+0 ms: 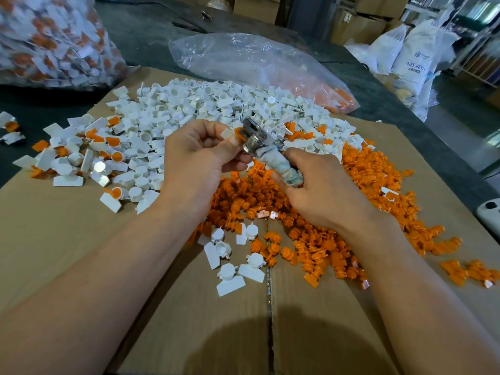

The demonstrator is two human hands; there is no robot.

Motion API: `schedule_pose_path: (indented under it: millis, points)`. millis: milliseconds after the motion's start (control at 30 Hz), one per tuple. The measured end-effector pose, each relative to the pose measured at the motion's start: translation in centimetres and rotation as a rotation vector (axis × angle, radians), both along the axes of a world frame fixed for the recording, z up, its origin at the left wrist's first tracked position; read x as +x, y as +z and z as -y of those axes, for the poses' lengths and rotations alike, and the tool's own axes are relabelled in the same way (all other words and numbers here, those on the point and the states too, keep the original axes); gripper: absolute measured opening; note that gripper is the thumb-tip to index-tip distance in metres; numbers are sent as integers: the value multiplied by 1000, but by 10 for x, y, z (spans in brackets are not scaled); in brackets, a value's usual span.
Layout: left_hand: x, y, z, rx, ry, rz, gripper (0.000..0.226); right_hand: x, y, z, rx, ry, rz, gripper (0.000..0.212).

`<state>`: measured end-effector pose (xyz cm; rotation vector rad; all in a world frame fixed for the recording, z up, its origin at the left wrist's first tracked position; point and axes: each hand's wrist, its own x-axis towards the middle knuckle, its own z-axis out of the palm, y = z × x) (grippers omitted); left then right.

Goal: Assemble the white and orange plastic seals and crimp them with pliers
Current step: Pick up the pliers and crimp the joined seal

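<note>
My left hand [197,155] pinches a white and orange seal [233,133] between thumb and fingers. The metal jaws of the pliers [257,136] close around that seal's orange part. My right hand [322,185] grips the pliers' cloth-wrapped handles [284,169]. Both hands hover above a flattened cardboard sheet [81,253]. A heap of loose white seal bodies [203,104] lies behind the hands. A heap of orange inserts [324,226] lies under and right of my right hand.
Several assembled white and orange seals [94,155] lie at the left of the cardboard. A full clear bag of finished seals [51,41] stands at the back left. A nearly flat plastic bag [257,66] lies behind the white heap. Sacks [416,50] and boxes stand at the far right.
</note>
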<state>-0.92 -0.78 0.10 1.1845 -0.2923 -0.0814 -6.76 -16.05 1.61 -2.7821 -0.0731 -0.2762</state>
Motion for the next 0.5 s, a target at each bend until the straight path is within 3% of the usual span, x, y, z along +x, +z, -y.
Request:
schedule_pose_path:
  millis: [300, 500]
  points:
    - [0, 1, -1, -1, 16, -30, 21, 1, 0, -3, -52, -4, 31, 16]
    - [0, 3, -1, 15, 65, -37, 19, -1, 0, 1, 35, -49, -42, 22]
